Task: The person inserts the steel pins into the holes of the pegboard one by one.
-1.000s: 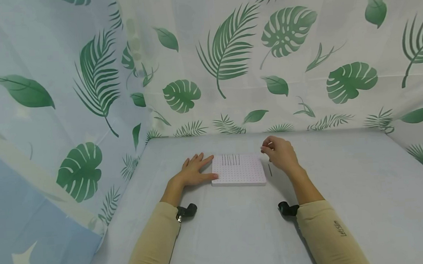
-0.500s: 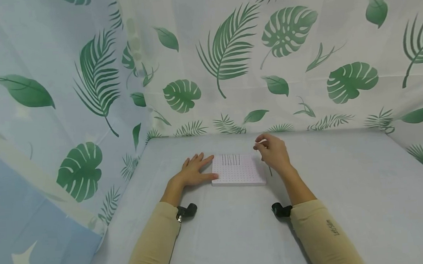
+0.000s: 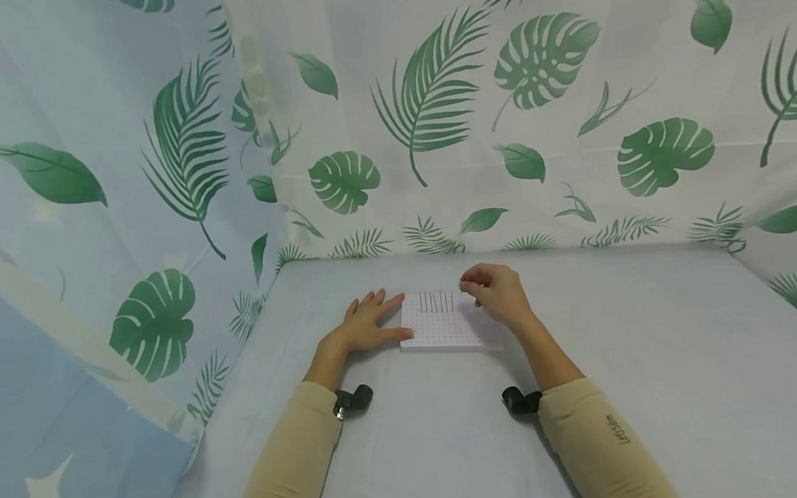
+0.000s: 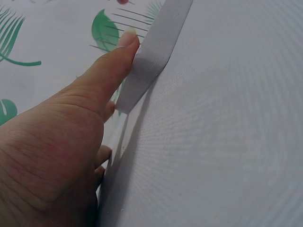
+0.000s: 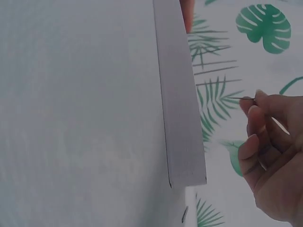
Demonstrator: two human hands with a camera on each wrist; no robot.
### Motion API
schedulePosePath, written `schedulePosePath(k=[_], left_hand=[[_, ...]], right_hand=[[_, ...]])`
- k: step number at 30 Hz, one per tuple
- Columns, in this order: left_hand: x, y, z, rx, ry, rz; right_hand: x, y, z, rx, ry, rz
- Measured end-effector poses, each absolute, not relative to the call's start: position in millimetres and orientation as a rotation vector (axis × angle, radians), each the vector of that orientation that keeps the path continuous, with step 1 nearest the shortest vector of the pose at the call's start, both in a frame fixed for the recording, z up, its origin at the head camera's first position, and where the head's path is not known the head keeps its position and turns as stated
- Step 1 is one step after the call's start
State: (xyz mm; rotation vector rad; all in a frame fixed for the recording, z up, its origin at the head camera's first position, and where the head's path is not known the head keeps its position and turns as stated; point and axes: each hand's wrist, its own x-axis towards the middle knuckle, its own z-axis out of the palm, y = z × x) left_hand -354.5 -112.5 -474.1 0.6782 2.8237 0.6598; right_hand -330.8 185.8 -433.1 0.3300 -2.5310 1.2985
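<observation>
A white board [image 3: 449, 336] dotted with a grid of small holes lies on the table. Near its far edge stands a row of several thin dark needle-like pins [image 3: 437, 302], upright. My left hand [image 3: 365, 323] is spread at the board's left side, thumb and index finger resting on its edge. Above the far right part of the board is my right hand [image 3: 502, 292]. In the right wrist view, its thumb and index finger pinch a thin dark pin [image 5: 240, 98], whose tip points toward the board and is clear of it.
Another thin dark piece [image 5: 185, 214] lies on the table just beyond the board's right end, hidden in the head view. A white cloth [image 3: 425, 432] covers the table. Leaf-printed curtains [image 3: 431, 123] rise behind and on the left.
My right hand has moved left, from beside the board to above its far right part, carrying the pin. The left hand and the board stay in place.
</observation>
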Motion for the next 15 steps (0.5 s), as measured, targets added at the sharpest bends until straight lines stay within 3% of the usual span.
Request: schedulePosePath(k=[15], left_hand=[[-353.6, -112.8, -472.9, 0.686, 2.815, 0.665]], right_hand=[[-331.8, 178.2, -441.1, 0.313, -2.648, 1.253]])
